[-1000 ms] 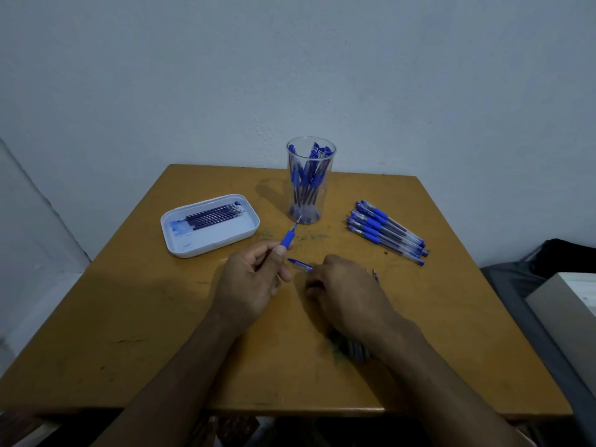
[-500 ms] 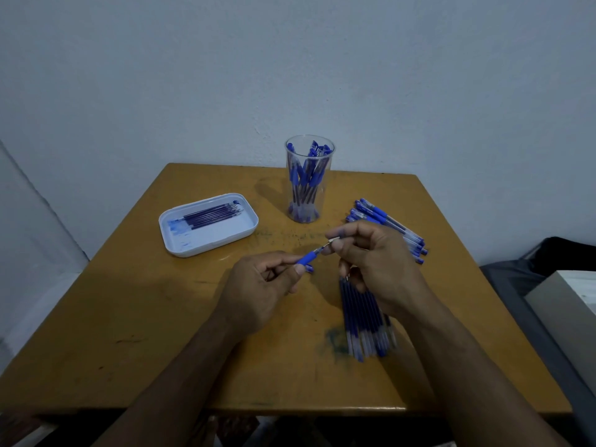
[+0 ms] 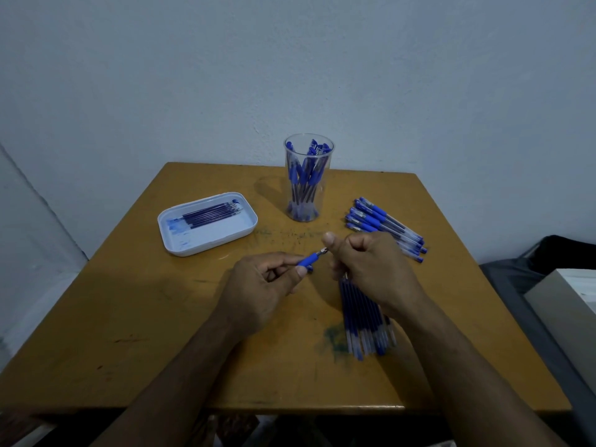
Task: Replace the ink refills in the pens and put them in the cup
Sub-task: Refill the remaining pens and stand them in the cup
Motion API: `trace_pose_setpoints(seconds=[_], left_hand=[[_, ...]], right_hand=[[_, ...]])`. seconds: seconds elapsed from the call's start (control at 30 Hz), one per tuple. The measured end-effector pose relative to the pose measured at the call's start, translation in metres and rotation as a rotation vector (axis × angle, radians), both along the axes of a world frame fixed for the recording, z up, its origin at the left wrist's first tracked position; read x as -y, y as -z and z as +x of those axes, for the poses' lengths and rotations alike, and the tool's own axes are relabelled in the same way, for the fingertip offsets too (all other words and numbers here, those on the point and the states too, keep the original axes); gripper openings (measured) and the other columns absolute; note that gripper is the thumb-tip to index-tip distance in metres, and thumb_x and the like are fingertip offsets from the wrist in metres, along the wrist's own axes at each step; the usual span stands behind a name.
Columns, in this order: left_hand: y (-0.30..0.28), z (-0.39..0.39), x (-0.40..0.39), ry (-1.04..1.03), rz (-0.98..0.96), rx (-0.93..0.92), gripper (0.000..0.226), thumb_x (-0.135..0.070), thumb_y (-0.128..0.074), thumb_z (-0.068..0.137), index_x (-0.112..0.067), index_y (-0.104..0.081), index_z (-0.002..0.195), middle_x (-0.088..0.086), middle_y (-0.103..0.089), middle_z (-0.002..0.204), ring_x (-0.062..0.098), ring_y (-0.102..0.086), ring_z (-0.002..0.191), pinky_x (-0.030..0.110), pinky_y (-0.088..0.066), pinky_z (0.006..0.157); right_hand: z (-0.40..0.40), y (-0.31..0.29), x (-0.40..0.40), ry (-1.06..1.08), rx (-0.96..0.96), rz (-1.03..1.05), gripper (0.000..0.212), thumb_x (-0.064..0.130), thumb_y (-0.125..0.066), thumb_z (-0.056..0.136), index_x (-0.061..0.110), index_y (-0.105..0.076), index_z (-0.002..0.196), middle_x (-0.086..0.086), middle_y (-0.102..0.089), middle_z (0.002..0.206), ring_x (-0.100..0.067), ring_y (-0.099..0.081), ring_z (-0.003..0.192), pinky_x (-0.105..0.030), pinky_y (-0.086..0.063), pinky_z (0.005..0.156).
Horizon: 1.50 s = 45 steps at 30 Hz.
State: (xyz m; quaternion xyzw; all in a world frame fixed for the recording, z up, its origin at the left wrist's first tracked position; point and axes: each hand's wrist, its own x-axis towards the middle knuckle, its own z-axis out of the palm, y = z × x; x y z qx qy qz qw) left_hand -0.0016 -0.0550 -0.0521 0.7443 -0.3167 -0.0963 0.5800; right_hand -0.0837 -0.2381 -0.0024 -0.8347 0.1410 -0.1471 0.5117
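Pen grip section (image 3: 309,260) pinched in my left hand (image 3: 258,293), long axis pointing up-right at my right hand (image 3: 367,266), which pinches its metal tip; both mid-table, cup (image 3: 308,179) beyond near far edge.

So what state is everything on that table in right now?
Left hand: pinches blue-gripped pen piece.
Right hand: curled at the piece's metal tip.
Clear plastic cup: upright, holding pens.
White plastic tray: holds dark refills.
Capped blue pens: lying in a row.
Loose refills: bundled on table.
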Motion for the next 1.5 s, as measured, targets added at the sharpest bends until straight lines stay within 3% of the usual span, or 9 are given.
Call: trace_pose_setpoints(seconds=[0.07, 0.23, 0.4, 0.57, 0.77, 0.93, 1.13, 1.3, 1.5], left_hand=[[0.0, -0.001, 0.0, -0.001, 0.002, 0.001, 0.02, -0.026, -0.068, 0.095, -0.032, -0.074, 0.113, 0.002, -0.072, 0.078, 0.017, -0.068, 0.073, 0.036, -0.056, 0.07], [0.0, 0.0, 0.001, 0.004, 0.004, 0.007, 0.02, -0.025, -0.069, 0.094, -0.033, -0.074, 0.112, 0.002, -0.073, 0.078, 0.022, -0.067, 0.074, 0.042, -0.056, 0.069], [0.001, 0.0, 0.001, -0.007, 0.001, 0.008, 0.02, -0.024, -0.069, 0.094, -0.032, -0.074, 0.111, 0.002, -0.072, 0.078, 0.013, -0.067, 0.072, 0.032, -0.055, 0.068], [0.002, 0.001, 0.001, -0.011, 0.005, 0.006, 0.02, -0.027, -0.07, 0.093, -0.037, -0.074, 0.11, -0.002, -0.074, 0.081, 0.019, -0.068, 0.075, 0.041, -0.057, 0.071], [0.004, 0.002, 0.002, -0.022, -0.001, 0.001, 0.022, -0.024, -0.072, 0.091, -0.032, -0.076, 0.111, -0.003, -0.074, 0.08, 0.014, -0.066, 0.073, 0.035, -0.056, 0.07], [0.004, 0.003, 0.002, -0.023, -0.023, -0.003, 0.019, -0.024, -0.073, 0.09, -0.035, -0.076, 0.106, -0.002, -0.074, 0.081, 0.02, -0.068, 0.075, 0.044, -0.056, 0.072], [0.008, 0.001, 0.004, -0.105, -0.019, 0.155, 0.027, -0.017, -0.079, 0.085, -0.025, -0.078, 0.11, -0.014, -0.068, 0.08, 0.009, -0.061, 0.075, 0.02, -0.049, 0.067], [0.009, 0.001, 0.006, -0.135, -0.03, 0.207, 0.026, -0.019, -0.079, 0.085, -0.025, -0.078, 0.111, -0.015, -0.067, 0.081, 0.012, -0.062, 0.076, 0.018, -0.048, 0.066], [0.009, -0.001, 0.006, -0.134, -0.023, 0.277, 0.026, -0.018, -0.079, 0.086, -0.022, -0.078, 0.112, -0.015, -0.066, 0.078, 0.009, -0.061, 0.074, 0.013, -0.043, 0.064]], right_hand=[[0.0, -0.001, 0.002, 0.028, 0.018, -0.042, 0.05, 0.049, -0.064, 0.093, 0.002, -0.071, 0.075, -0.001, -0.071, 0.065, -0.007, -0.062, 0.054, -0.016, -0.046, 0.054], [-0.003, -0.006, 0.004, -0.094, 0.023, 0.125, 0.009, 0.021, -0.072, 0.092, 0.013, -0.075, 0.097, -0.005, -0.065, 0.077, -0.007, -0.049, 0.049, -0.018, -0.041, 0.047], [0.002, 0.003, 0.001, 0.046, 0.009, -0.095, 0.047, 0.05, -0.063, 0.093, 0.008, -0.072, 0.075, 0.004, -0.072, 0.067, -0.002, -0.06, 0.055, -0.013, -0.043, 0.052], [0.001, 0.002, 0.004, -0.026, 0.044, -0.099, 0.009, 0.034, -0.072, 0.092, 0.026, -0.077, 0.093, 0.007, -0.071, 0.086, 0.003, -0.059, 0.065, -0.013, -0.042, 0.059], [0.003, 0.007, 0.0, 0.064, -0.002, -0.117, 0.043, 0.051, -0.063, 0.093, 0.013, -0.073, 0.075, 0.009, -0.07, 0.065, -0.004, -0.062, 0.057, -0.024, -0.047, 0.057], [-0.001, -0.001, 0.006, -0.092, 0.01, -0.004, 0.014, 0.031, -0.071, 0.093, 0.024, -0.077, 0.103, 0.007, -0.069, 0.083, -0.002, -0.055, 0.055, -0.021, -0.043, 0.056], [0.0, 0.002, 0.002, -0.012, -0.022, -0.02, 0.022, 0.033, -0.071, 0.093, 0.016, -0.074, 0.079, -0.006, -0.067, 0.063, -0.01, -0.047, 0.046, -0.027, -0.04, 0.047], [-0.002, -0.001, 0.003, -0.028, -0.057, 0.004, 0.028, 0.046, -0.07, 0.089, 0.019, -0.077, 0.086, 0.002, -0.07, 0.071, -0.006, -0.051, 0.05, -0.024, -0.044, 0.052], [-0.003, -0.002, 0.0, -0.044, -0.008, 0.028, 0.01, 0.024, -0.074, 0.09, 0.017, -0.078, 0.085, 0.006, -0.06, 0.055, -0.009, -0.047, 0.045, -0.021, -0.039, 0.043]])
